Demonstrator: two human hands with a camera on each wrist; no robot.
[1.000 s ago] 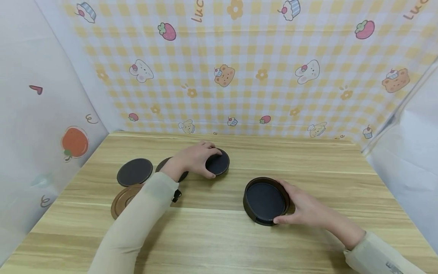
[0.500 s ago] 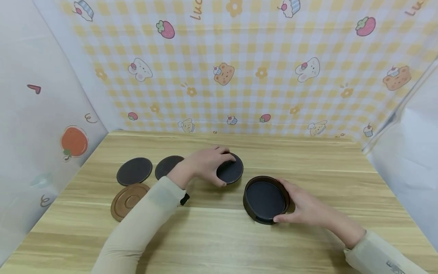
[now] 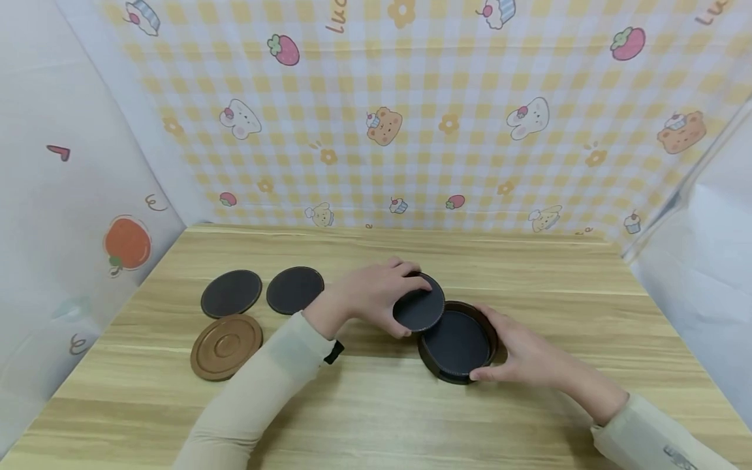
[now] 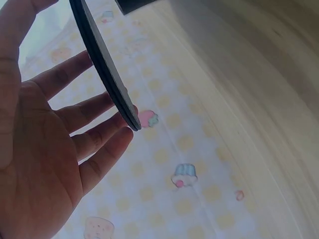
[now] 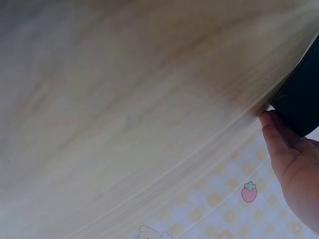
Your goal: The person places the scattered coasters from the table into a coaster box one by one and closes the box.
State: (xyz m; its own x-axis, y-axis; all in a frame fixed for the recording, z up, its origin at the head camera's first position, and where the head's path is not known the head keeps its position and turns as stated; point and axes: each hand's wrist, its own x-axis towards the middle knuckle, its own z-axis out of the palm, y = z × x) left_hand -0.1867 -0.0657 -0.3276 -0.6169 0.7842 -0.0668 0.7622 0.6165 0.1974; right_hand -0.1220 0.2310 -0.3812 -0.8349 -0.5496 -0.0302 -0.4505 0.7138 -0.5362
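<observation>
My left hand (image 3: 378, 297) pinches a round black coaster (image 3: 424, 309) by its edges, thumb on the near side and fingers on the far side. Edge-on in the left wrist view, the coaster (image 4: 107, 69) shows a layered dark and grey rim. It overlaps the upper left of a round, dark brown coaster holder (image 3: 433, 367), in which a black disc (image 3: 457, 343) lies. My right hand (image 3: 523, 352) grips this holder from its right side, thumb at the near rim and fingers behind. The holder's dark side (image 5: 301, 94) appears at the right wrist view's edge.
Two flat black coasters (image 3: 232, 294) (image 3: 294, 290) lie at the left of the wooden table (image 3: 376, 418). Nearer to me is a brown disc (image 3: 226, 346) with ringed grooves, close to my left sleeve (image 3: 276, 375). A checked cloth (image 3: 446, 163) hangs behind the table.
My left hand has carried the coaster rightward and nearer to me, from the table's middle to the holder. The right hand and the holder have stayed in place.
</observation>
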